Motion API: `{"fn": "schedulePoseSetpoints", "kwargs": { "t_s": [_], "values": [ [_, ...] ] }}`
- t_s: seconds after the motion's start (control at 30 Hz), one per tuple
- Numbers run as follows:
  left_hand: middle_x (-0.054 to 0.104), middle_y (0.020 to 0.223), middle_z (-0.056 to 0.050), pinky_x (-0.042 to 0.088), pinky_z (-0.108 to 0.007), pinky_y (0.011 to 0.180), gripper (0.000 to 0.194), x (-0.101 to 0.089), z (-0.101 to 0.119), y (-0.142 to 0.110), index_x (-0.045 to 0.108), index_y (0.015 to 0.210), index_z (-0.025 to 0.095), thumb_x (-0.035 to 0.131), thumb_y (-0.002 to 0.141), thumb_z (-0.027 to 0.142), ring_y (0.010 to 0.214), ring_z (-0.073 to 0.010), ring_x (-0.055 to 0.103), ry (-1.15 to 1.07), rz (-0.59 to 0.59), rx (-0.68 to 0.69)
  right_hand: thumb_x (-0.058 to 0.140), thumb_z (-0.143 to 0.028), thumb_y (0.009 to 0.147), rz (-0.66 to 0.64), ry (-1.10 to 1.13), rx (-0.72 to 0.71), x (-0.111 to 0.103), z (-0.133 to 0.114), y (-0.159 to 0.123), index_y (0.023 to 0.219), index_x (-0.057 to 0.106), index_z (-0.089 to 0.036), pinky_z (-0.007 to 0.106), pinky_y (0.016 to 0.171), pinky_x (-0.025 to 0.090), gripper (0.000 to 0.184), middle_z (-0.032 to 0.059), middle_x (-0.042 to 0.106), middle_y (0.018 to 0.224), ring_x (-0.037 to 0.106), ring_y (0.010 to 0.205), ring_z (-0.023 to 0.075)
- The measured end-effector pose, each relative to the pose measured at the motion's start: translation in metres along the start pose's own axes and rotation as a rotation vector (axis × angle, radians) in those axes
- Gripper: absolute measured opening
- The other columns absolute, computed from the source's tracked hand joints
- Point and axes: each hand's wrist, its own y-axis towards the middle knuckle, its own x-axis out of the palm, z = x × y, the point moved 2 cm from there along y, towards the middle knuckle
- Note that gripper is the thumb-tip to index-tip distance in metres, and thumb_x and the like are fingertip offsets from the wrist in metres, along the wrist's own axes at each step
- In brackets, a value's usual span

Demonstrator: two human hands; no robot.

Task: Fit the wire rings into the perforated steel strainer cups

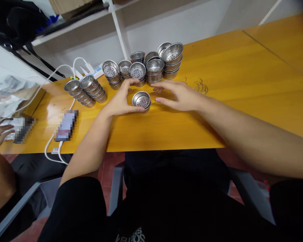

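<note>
A short stack of perforated metal cups [141, 99], apparently one nested in another, stands on the wooden table between my two hands. My left hand [121, 99] curves around its left side with thumb and fingers wide apart. That thumb lies across the front of the stack; whether it presses on the metal I cannot tell. On the other side my right hand [180, 95] is open, its fingers stretched toward the cups and a small gap away. Just beyond my fingertips rise more stacks of the same cups [155, 67], and two tilted stacks [89, 84] stand to the left.
Thin curved metal rings [201, 88] lie right of my right hand. A phone [67, 125] with a white cable is at the left, near a power strip [97, 70]. Another person's hand [0, 134] rests by plastic bags [5, 97]. Shelving [117, 28] stands behind.
</note>
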Motion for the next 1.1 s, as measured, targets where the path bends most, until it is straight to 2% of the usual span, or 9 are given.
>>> {"fn": "schedulePoseSetpoints", "kwargs": {
  "t_s": [0.07, 0.13, 0.23, 0.43, 0.53, 0.63, 0.73, 0.87, 1.1],
  "values": [
    [0.075, 0.183, -0.021, 0.062, -0.066, 0.149, 0.123, 0.009, -0.004, 0.001, 0.069, 0.172, 0.027, 0.117, 0.074, 0.084, 0.173, -0.0476, 0.074, -0.053, -0.087, -0.018, 0.081, -0.076, 0.121, 0.001, -0.002, -0.017, 0.001, -0.005, 0.001, 0.179, 0.083, -0.036, 0.078, 0.136, 0.065, 0.07, 0.0166, 0.086, 0.161, 0.084, 0.144, 0.0495],
    [0.082, 0.171, -0.019, 0.065, -0.065, 0.145, 0.112, 0.017, -0.006, 0.002, 0.071, 0.167, 0.024, 0.11, 0.081, 0.084, 0.162, -0.0454, 0.081, -0.094, -0.11, -0.032, 0.077, -0.08, 0.122, 0.004, -0.008, -0.038, 0.003, -0.009, 0.002, 0.175, 0.086, -0.038, 0.077, 0.135, 0.066, 0.068, 0.0166, 0.084, 0.159, 0.081, 0.146, 0.0488],
    [0.082, 0.172, -0.019, 0.067, -0.063, 0.142, 0.106, 0.024, -0.005, 0.005, 0.066, 0.17, 0.025, 0.102, 0.091, 0.084, 0.159, -0.0434, 0.082, -0.097, -0.005, -0.008, 0.071, -0.084, 0.124, -0.008, -0.013, -0.079, 0.011, -0.014, 0.004, 0.171, 0.089, -0.037, 0.076, 0.133, 0.067, 0.068, 0.0182, 0.078, 0.161, 0.077, 0.148, 0.0485],
    [0.071, 0.187, -0.018, 0.062, -0.067, 0.147, 0.119, 0.035, 0.009, 0.009, 0.047, 0.187, 0.035, 0.103, 0.093, 0.082, 0.17, -0.0454, 0.075, 0.009, 0.107, 0.03, 0.073, -0.071, 0.126, -0.043, -0.082, -0.041, 0.021, -0.019, 0.007, 0.155, 0.096, -0.036, 0.086, 0.134, 0.063, 0.051, 0.0183, 0.073, 0.153, 0.073, 0.148, 0.0506],
    [0.075, 0.18, -0.016, 0.064, -0.066, 0.144, 0.107, 0.035, 0.016, 0.009, 0.054, 0.18, 0.034, 0.1, 0.097, 0.083, 0.164, -0.0432, 0.077, 0.049, 0.127, 0.041, 0.075, -0.07, 0.125, -0.04, -0.083, -0.041, 0.018, -0.02, 0.007, 0.145, 0.096, -0.037, 0.089, 0.134, 0.062, 0.044, 0.018, 0.072, 0.15, 0.07, 0.15, 0.0523],
    [0.079, 0.176, -0.016, 0.06, -0.07, 0.146, 0.094, 0.032, 0.018, 0.011, 0.066, 0.17, 0.034, 0.098, 0.098, 0.086, 0.163, -0.0455, 0.075, 0.145, 0.109, 0.053, 0.083, -0.077, 0.12, -0.029, -0.074, -0.029, 0.015, -0.021, 0.007, 0.143, 0.092, -0.036, 0.093, 0.136, 0.059, 0.048, 0.0194, 0.07, 0.155, 0.066, 0.154, 0.0558],
    [0.079, 0.176, -0.015, 0.055, -0.074, 0.149, 0.099, 0.03, 0.015, 0.013, 0.068, 0.171, 0.036, 0.099, 0.096, 0.092, 0.166, -0.0484, 0.072, 0.189, 0.104, 0.073, 0.09, -0.077, 0.118, -0.002, -0.074, -0.025, 0.012, -0.021, 0.007, 0.145, 0.089, -0.036, 0.094, 0.139, 0.056, 0.05, 0.0195, 0.068, 0.162, 0.065, 0.158, 0.0571],
    [0.078, 0.175, -0.016, 0.053, -0.075, 0.15, 0.1, 0.032, 0.012, 0.015, 0.067, 0.173, 0.036, 0.097, 0.097, 0.093, 0.167, -0.0504, 0.07, 0.221, 0.122, 0.092, 0.087, -0.077, 0.121, 0.024, -0.085, -0.023, 0.01, -0.02, 0.008, 0.145, 0.087, -0.038, 0.09, 0.138, 0.059, 0.046, 0.0172, 0.071, 0.157, 0.069, 0.156, 0.0551],
    [0.078, 0.175, -0.016, 0.054, -0.075, 0.149, 0.103, 0.034, 0.015, 0.014, 0.069, 0.173, 0.035, 0.101, 0.094, 0.093, 0.166, -0.0507, 0.071, 0.213, 0.113, 0.084, 0.078, -0.096, 0.119, -0.009, -0.076, -0.019, 0.006, -0.021, 0.01, 0.146, 0.088, -0.036, 0.086, 0.142, 0.058, 0.067, 0.0177, 0.075, 0.162, 0.069, 0.16, 0.0561]
  ]
}}
